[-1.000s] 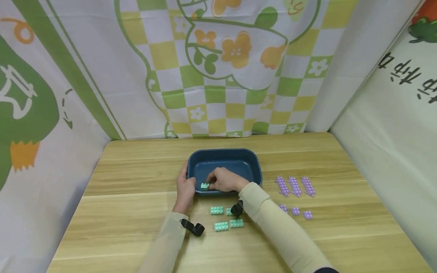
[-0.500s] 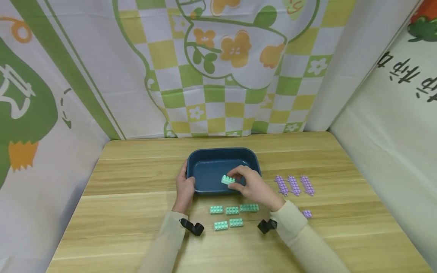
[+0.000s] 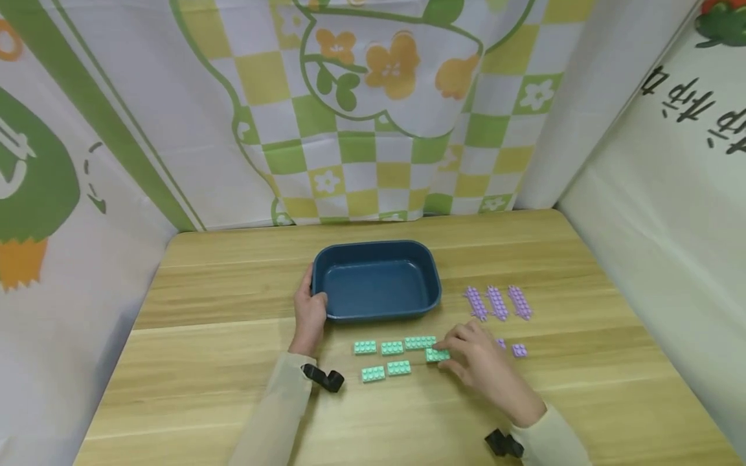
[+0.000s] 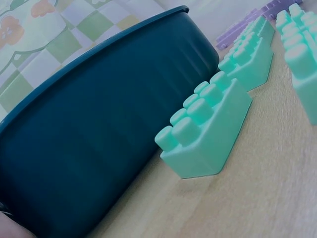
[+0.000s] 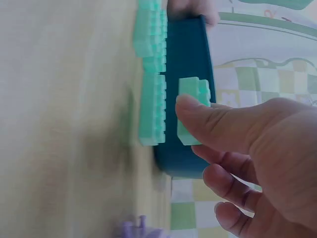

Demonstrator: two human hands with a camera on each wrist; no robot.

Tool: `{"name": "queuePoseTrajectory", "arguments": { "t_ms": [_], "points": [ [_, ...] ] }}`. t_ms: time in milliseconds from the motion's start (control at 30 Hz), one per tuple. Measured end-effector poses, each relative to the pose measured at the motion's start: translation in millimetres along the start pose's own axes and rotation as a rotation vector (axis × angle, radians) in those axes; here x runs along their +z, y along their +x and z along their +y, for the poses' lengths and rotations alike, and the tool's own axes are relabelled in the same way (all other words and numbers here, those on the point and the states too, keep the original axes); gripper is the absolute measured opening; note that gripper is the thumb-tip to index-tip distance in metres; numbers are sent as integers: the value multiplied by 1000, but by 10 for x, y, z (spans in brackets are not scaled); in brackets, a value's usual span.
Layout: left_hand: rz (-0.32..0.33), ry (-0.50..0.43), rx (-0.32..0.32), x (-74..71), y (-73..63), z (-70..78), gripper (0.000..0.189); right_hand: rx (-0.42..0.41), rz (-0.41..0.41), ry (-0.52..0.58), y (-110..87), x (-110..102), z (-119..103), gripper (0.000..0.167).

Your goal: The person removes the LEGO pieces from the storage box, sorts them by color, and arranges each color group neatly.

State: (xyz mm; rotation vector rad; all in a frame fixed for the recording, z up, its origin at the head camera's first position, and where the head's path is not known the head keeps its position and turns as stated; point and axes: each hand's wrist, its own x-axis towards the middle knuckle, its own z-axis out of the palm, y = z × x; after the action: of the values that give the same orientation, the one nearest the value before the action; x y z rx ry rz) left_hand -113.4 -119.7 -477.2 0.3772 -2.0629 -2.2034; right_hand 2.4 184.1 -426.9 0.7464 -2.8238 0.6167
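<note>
My left hand (image 3: pixel 309 314) grips the left side of a dark blue plastic tub (image 3: pixel 379 288), thumb over the near corner of the rim. Nothing lies inside the tub. Between thumb and fingers my right hand (image 3: pixel 480 362) pinches a mint-green building block (image 3: pixel 437 355), seen closer as the studded block (image 5: pixel 187 130) in the right wrist view. It is held above the table, right of the other green blocks. Those stand studs up in front of the tub: a longer block (image 3: pixel 420 342), two shorter ones behind, including this block (image 3: pixel 364 347), and two nearer me, including this block (image 3: pixel 399 367).
Three long purple pieces (image 3: pixel 497 303) lie side by side right of the tub. Small purple blocks (image 3: pixel 519 350) sit nearer, partly hidden behind my right hand. The wooden table (image 3: pixel 221 291) meets a patterned curtain (image 3: pixel 373 155) at the back and white sheets at the sides.
My right hand has lifted the green block out of the tub and carried it right and toward me, over the table. My left hand keeps its hold on the tub. The head view has tilted down slightly.
</note>
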Motion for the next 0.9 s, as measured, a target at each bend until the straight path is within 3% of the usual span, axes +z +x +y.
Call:
{"name": "queuePoseTrajectory", "arguments": {
  "t_ms": [433, 900],
  "points": [
    [-10, 9, -3, -3, -32, -55, 82, -26, -65, -20, -148, 255, -96, 27],
    [8, 11, -5, 5, -29, -92, 82, 10, -86, -28, -153, 280, -117, 35]
  ]
}}
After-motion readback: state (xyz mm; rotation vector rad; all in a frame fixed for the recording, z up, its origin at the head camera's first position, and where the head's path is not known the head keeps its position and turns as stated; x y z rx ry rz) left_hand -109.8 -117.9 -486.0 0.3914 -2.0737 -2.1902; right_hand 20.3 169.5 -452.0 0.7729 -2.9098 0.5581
